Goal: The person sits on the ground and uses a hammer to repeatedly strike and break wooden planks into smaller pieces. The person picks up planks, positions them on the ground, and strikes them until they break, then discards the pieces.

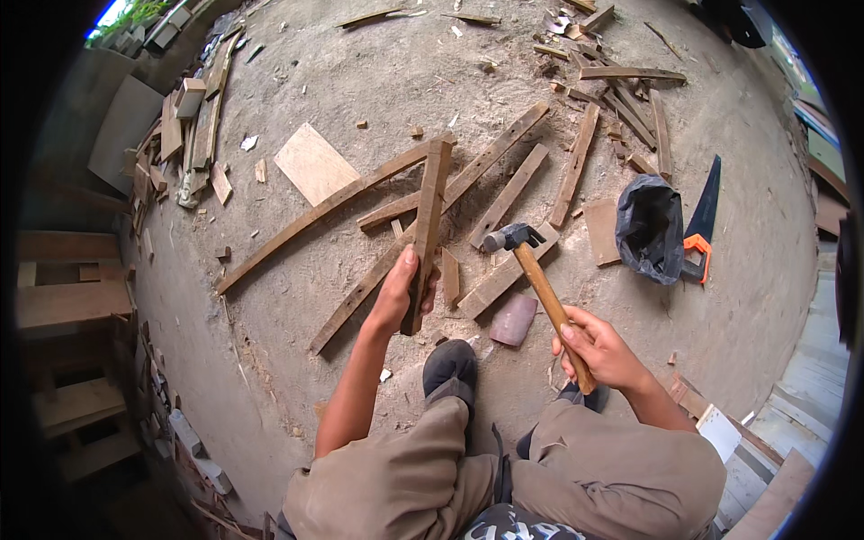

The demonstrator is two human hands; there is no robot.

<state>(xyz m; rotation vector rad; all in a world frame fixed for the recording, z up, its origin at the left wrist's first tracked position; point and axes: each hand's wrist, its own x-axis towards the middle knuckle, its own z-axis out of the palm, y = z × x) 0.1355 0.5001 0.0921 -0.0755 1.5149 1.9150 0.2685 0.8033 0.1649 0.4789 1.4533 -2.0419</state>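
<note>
In my left hand I grip a brown wooden batten near its lower end, and it points up and away from me. My right hand is wrapped round the wooden handle of a claw hammer. The hammer's dark head is raised toward the far left, apart from the batten, above or near a short pale wood block on the ground. A pinkish cylindrical piece lies between my hands, close to that block. Beneath the held batten, longer battens lie crossed on the ground.
A handsaw with an orange handle lies at the right beside an open black plastic bag. A thin wood panel lies at the far left. Scrap wood is heaped at the far right, more boards along the left wall.
</note>
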